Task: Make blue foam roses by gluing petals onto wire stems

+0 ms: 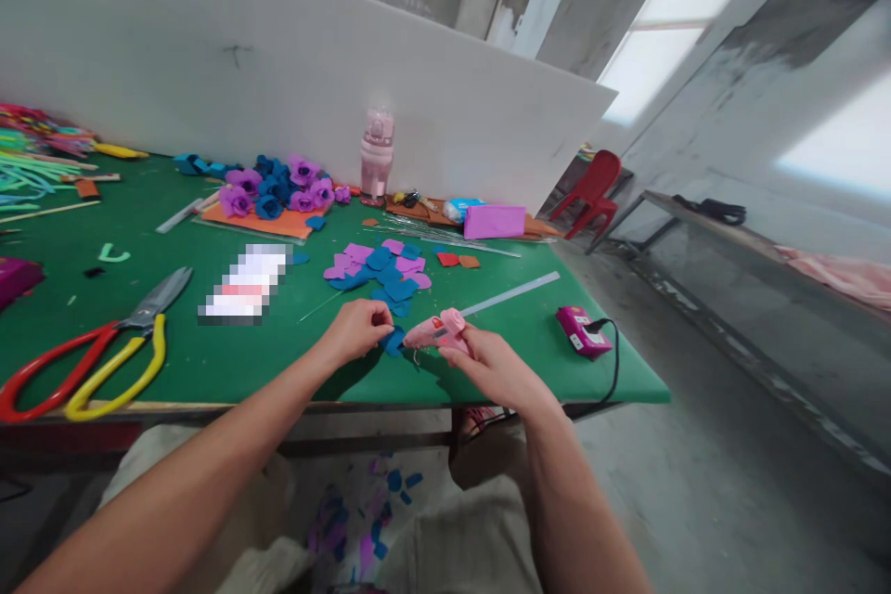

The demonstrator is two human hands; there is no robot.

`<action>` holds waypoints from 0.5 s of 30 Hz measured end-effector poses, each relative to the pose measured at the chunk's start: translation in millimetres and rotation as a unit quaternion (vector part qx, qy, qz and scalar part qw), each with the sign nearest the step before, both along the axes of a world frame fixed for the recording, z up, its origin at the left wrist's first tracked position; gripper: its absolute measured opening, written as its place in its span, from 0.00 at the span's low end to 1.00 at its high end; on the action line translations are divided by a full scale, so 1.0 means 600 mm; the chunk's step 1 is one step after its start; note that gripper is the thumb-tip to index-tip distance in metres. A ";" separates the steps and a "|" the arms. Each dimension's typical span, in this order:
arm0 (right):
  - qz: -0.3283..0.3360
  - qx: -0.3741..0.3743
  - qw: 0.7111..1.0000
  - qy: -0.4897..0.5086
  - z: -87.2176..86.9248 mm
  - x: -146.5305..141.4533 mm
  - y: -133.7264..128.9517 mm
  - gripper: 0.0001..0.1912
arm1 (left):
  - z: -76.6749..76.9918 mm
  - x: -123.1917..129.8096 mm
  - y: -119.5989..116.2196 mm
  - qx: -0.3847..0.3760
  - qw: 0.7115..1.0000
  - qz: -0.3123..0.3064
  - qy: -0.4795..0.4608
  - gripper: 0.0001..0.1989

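Observation:
Between the thumb and fingers of my left hand (pixel 357 331) is a small blue paper petal (pixel 393 342). My right hand (pixel 493 364) is wrapped round a pink glue gun (pixel 438 330), its nozzle pointing left at the blue petal. Whether the nozzle touches the petal I cannot tell. Just beyond my hands lies a loose pile of cut blue petals (pixel 396 286) and purple petals (pixel 356 253) on the green table (pixel 306 380). Farther back, finished purple and blue paper flowers (pixel 278 186) rest on an orange sheet (pixel 292 223).
Large scissors (pixel 132 334) with red and yellow handles lie at the left. A purple power socket (pixel 583 332) with a black cord sits near the right edge. A pink bottle (pixel 377 158) stands against the white board (pixel 278 65). A ruler (pixel 511 292) lies behind the glue gun.

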State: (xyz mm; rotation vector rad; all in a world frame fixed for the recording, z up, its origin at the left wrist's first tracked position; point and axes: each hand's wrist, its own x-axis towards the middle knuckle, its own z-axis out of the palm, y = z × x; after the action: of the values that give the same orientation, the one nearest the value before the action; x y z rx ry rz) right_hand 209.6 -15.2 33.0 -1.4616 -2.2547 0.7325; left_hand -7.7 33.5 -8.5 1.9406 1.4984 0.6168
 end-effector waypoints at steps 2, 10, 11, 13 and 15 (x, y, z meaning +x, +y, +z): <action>0.002 -0.001 1.000 0.004 0.001 0.000 0.000 0.12 | 0.001 0.000 0.000 0.000 1.000 0.001 0.001 0.06; -0.003 0.002 1.000 -0.003 -0.002 -0.001 0.000 0.12 | 0.002 0.001 -0.002 -0.001 1.000 0.007 -0.013 0.05; -0.003 0.003 1.000 -0.004 -0.002 -0.001 0.001 0.12 | 0.002 0.001 -0.001 0.001 1.000 0.006 -0.012 0.05; -0.001 0.003 1.000 -0.006 -0.002 -0.001 0.001 0.12 | 0.001 0.001 -0.001 0.003 1.000 0.005 -0.010 0.05; 0.000 0.002 1.000 -0.009 -0.001 -0.001 0.001 0.12 | 0.001 0.001 0.000 0.003 1.000 0.003 -0.006 0.05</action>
State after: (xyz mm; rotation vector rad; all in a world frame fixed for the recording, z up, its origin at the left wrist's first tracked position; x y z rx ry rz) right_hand 208.9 -14.9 32.5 -1.4728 -2.2678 0.7179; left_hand -6.9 33.4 -7.9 1.9344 1.4975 0.6366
